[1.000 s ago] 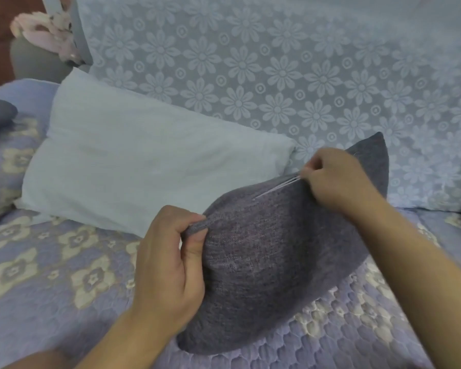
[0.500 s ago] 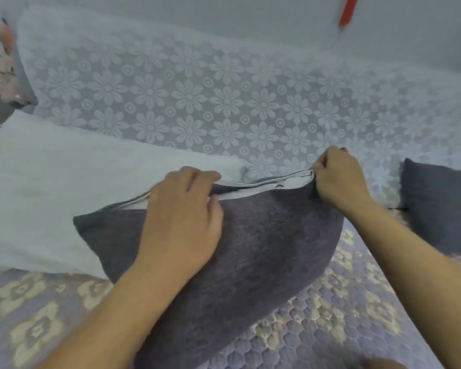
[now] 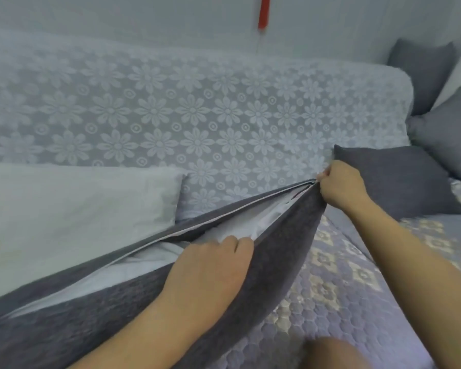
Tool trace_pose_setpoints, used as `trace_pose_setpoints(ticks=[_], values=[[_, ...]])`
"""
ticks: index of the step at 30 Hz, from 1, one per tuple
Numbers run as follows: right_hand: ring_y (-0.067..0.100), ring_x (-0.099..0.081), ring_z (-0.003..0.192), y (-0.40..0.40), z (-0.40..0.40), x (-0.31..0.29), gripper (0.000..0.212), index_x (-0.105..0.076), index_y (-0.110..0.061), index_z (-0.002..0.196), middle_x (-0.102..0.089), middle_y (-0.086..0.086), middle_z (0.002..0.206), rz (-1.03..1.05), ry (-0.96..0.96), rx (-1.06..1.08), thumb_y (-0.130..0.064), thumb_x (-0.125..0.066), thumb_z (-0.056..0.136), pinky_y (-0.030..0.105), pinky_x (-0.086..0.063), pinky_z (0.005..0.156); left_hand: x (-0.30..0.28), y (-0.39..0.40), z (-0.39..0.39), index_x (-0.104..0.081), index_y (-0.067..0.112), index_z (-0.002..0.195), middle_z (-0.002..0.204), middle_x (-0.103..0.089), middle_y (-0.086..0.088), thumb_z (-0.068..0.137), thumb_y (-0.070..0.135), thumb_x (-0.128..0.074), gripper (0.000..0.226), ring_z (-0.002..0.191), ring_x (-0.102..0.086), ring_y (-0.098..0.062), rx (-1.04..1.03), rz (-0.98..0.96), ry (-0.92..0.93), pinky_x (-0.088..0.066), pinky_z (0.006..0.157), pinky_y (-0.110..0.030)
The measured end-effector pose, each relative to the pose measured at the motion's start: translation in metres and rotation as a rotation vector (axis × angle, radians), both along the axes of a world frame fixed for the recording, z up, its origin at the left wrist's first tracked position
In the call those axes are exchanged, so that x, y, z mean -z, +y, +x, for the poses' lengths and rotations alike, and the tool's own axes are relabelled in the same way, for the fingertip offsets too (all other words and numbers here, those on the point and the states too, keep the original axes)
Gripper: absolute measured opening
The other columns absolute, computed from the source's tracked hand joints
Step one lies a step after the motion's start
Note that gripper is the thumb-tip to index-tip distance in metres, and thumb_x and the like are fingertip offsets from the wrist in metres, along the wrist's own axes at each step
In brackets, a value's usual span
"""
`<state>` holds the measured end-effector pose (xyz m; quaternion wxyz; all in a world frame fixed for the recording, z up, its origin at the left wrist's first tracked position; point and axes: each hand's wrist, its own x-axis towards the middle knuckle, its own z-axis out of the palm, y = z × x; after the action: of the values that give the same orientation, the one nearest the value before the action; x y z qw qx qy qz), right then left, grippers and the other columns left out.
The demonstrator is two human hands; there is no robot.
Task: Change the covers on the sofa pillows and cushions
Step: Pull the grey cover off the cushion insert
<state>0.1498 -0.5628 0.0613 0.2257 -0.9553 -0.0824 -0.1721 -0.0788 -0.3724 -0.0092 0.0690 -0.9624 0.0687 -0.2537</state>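
The sofa backrest [image 3: 197, 115] spans the upper view and carries a pale lace cover with a daisy pattern. The seat [image 3: 338, 296] wears a quilted lilac cover with cream floral blocks. A bare white pillow [image 3: 72, 217] leans against the backrest at the left. The dark grey cover [image 3: 282, 262] lies across the seat from lower left toward centre right, directly in front of the white pillow, with its zipper edge opened along most of its length. The white insert [image 3: 266, 219] is exposed within the opening. Three further grey cushions [image 3: 399, 179] stand at the right end of the sofa. The left hand [image 3: 210, 265] rests on the near flap, fingers curled over its edge into the opening. The right hand [image 3: 341, 185] pinches the cover's far end at the zipper, fingers closed tightly.
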Motion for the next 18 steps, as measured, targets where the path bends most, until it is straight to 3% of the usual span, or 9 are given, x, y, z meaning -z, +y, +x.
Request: trace_pose_setpoints(ticks=[2,4,6,8,11,14,16,18], values=[[0.040,-0.059,0.097,0.002,0.004,0.004,0.020,-0.060,0.000,0.097,-0.060,0.021,0.103,0.035,-0.004,-0.021,-0.019,-0.053,0.098,0.043,-0.048,0.079,-0.003,-0.001,-0.001,-0.046,0.022,0.086,0.063,-0.045,0.004,0.076,0.016,-0.086,0.041,0.040,-0.042,-0.020,0.005,-0.004,0.013,-0.020,0.040,-0.029],[0.033,-0.057,0.108,0.012,-0.005,0.006,0.033,-0.061,-0.008,0.116,-0.054,0.015,0.125,0.158,0.030,-0.091,-0.034,-0.061,0.095,0.043,-0.047,0.091,-0.005,0.004,-0.004,-0.045,0.022,0.084,0.061,-0.043,0.005,0.085,0.023,-0.080,0.035,0.039,-0.041,-0.020,0.030,-0.012,-0.023,-0.019,0.038,-0.030],[0.027,-0.046,0.127,0.021,-0.017,0.009,0.062,-0.050,-0.020,0.140,-0.035,0.005,0.150,0.230,0.239,-0.233,-0.048,-0.068,0.087,0.040,-0.042,0.103,-0.006,0.014,-0.007,-0.047,0.021,0.078,0.057,-0.041,0.004,0.098,0.030,-0.065,0.028,0.038,-0.038,-0.022,0.075,-0.029,-0.075,-0.024,0.034,-0.030],[0.025,-0.034,0.139,0.026,-0.027,0.007,0.070,-0.041,-0.029,0.148,-0.015,-0.004,0.160,0.134,0.387,-0.332,-0.044,-0.070,0.086,0.040,-0.040,0.107,-0.012,0.024,-0.010,-0.048,0.020,0.075,0.055,-0.042,0.002,0.103,0.035,-0.054,0.032,0.037,-0.038,-0.024,0.094,-0.024,-0.095,-0.027,0.034,-0.030],[0.019,-0.048,0.116,0.030,-0.035,-0.018,0.048,-0.055,-0.029,0.131,-0.034,0.001,0.149,0.216,0.342,-0.420,-0.017,-0.064,0.086,0.028,-0.044,0.085,-0.050,0.047,-0.014,-0.050,0.021,0.079,0.056,-0.048,0.002,0.103,0.039,-0.047,0.030,0.039,-0.043,-0.026,0.093,-0.006,-0.176,-0.027,0.039,-0.029],[0.020,-0.056,0.109,0.038,-0.049,-0.049,0.051,-0.060,-0.027,0.133,-0.054,-0.001,0.127,0.430,0.341,-0.459,-0.004,-0.059,0.087,0.033,-0.050,0.087,-0.104,0.079,-0.022,-0.060,0.018,0.086,0.060,-0.050,0.001,0.105,0.039,-0.046,0.032,0.044,-0.048,-0.027,0.083,0.055,-0.328,-0.033,0.042,-0.027],[0.016,-0.058,0.094,0.054,-0.063,-0.055,0.050,-0.061,-0.023,0.131,-0.056,-0.007,0.106,0.538,0.283,-0.454,0.000,-0.057,0.087,0.031,-0.049,0.077,-0.120,0.100,-0.024,-0.065,0.013,0.086,0.063,-0.052,-0.001,0.106,0.038,-0.048,0.036,0.049,-0.051,-0.026,0.065,0.130,-0.387,-0.035,0.042,-0.029],[0.007,-0.053,0.080,0.074,-0.080,-0.041,0.049,-0.062,-0.019,0.129,-0.052,-0.009,0.097,0.576,0.253,-0.440,0.004,-0.055,0.086,0.025,-0.045,0.064,-0.108,0.122,-0.027,-0.064,0.010,0.086,0.069,-0.049,-0.004,0.107,0.034,-0.049,0.035,0.052,-0.045,-0.025,0.040,0.222,-0.322,-0.031,0.043,-0.029]])
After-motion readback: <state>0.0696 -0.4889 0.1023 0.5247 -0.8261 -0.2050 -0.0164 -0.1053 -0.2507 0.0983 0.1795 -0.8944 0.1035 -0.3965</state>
